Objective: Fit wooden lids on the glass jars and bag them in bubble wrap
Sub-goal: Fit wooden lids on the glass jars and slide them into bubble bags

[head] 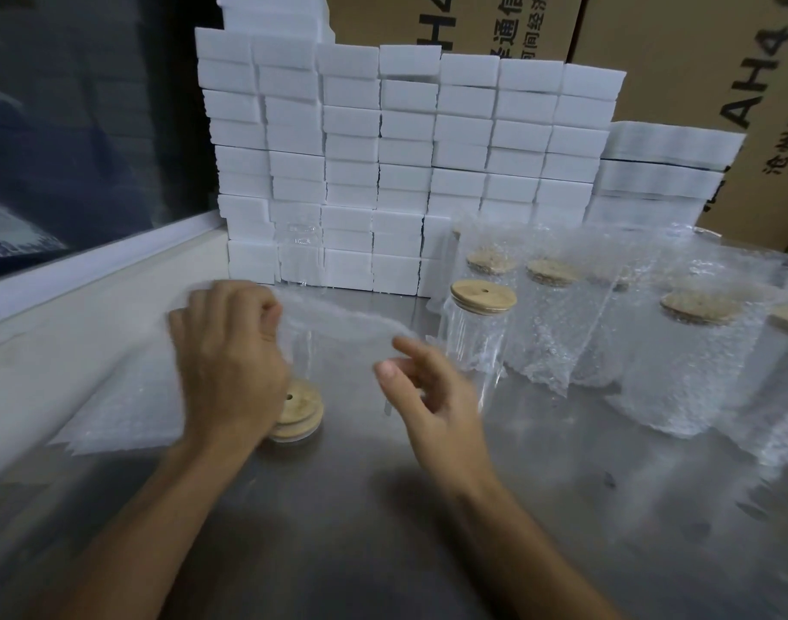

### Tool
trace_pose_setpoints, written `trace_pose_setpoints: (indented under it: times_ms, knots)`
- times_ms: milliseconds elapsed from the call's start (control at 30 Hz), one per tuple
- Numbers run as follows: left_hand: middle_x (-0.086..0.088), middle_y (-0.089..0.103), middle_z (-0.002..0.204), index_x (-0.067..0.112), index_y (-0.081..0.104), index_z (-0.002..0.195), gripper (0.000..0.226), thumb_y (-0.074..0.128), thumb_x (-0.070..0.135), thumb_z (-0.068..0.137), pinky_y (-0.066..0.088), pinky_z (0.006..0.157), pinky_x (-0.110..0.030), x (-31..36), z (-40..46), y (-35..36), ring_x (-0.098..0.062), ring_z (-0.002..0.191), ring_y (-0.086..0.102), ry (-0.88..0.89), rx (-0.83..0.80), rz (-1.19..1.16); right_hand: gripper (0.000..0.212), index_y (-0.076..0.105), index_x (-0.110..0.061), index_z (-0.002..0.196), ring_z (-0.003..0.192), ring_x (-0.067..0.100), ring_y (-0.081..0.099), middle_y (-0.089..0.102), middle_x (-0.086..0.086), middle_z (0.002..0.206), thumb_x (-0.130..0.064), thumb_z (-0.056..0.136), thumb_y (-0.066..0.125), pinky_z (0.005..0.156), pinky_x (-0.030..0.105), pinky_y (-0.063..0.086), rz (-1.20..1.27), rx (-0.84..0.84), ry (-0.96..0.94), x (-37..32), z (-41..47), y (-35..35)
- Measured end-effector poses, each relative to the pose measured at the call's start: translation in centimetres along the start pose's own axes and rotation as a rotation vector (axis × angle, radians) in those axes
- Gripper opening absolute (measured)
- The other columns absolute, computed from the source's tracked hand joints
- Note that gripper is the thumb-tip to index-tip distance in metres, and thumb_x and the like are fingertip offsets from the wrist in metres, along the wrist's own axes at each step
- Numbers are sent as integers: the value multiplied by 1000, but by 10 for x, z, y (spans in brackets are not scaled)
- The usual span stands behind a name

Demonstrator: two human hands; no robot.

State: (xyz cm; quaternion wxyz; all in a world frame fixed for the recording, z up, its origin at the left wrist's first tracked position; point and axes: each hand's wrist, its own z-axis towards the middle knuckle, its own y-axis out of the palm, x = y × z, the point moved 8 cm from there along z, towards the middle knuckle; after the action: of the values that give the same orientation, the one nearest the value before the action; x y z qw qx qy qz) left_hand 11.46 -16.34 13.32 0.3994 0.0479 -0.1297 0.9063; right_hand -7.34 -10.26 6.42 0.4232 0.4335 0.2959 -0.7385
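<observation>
My left hand pinches the left top edge of a bubble wrap bag, held up over the metal table. My right hand hovers at the bag's right edge, fingers apart, holding nothing I can make out. A short stack of wooden lids lies under my left hand. A bare glass jar with a wooden lid stands just right of the bag. Several lidded jars in bubble wrap bags stand further right. An empty glass jar stands by the foam blocks.
A wall of white foam blocks fills the back of the table. Cardboard boxes rise behind it. A flat pile of bubble wrap bags lies at the left. A window ledge borders the table's left side.
</observation>
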Motion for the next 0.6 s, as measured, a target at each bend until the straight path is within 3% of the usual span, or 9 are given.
trace_pose_setpoints:
  times_ms: [100,200,267,333,467,600]
  knots:
    - [-14,59,85,3,59,80,18,46,6,93,38,67,-45,56,-15,12,-32,76,51,254,-156,-180,59,72,-21,107,103,7,70,77,-6,104,-66,71,66,84,25,57,121,-126,159,12,-2,15]
    - [-7,59,87,7,60,83,16,46,8,91,39,66,-42,84,-32,27,-28,77,51,355,-351,-247,41,75,-17,91,94,17,70,74,2,90,-56,77,74,82,33,56,297,0,240,16,2,5]
    - [-4,58,88,8,59,83,11,51,5,89,39,67,-40,84,-35,32,-25,79,49,358,-419,-257,19,74,-13,90,90,25,68,72,8,88,-31,85,79,86,41,56,376,143,256,18,5,-10]
    - [-3,56,88,10,57,82,10,54,2,87,37,69,-38,77,-33,34,-24,81,48,331,-452,-248,10,73,-10,95,88,26,70,75,10,89,-9,86,76,83,40,56,412,271,276,18,7,-26]
    - [-2,55,89,12,55,81,14,56,-2,82,31,73,-34,62,-29,36,-25,83,48,293,-461,-169,14,69,-12,83,73,23,65,70,7,74,-3,81,79,70,37,50,407,375,301,18,7,-40]
    - [-2,54,92,15,55,83,34,64,-14,67,20,76,-31,45,-23,37,-23,86,45,240,-407,-41,10,72,-15,87,72,12,68,74,0,75,-7,82,78,66,28,50,383,361,275,14,6,-39]
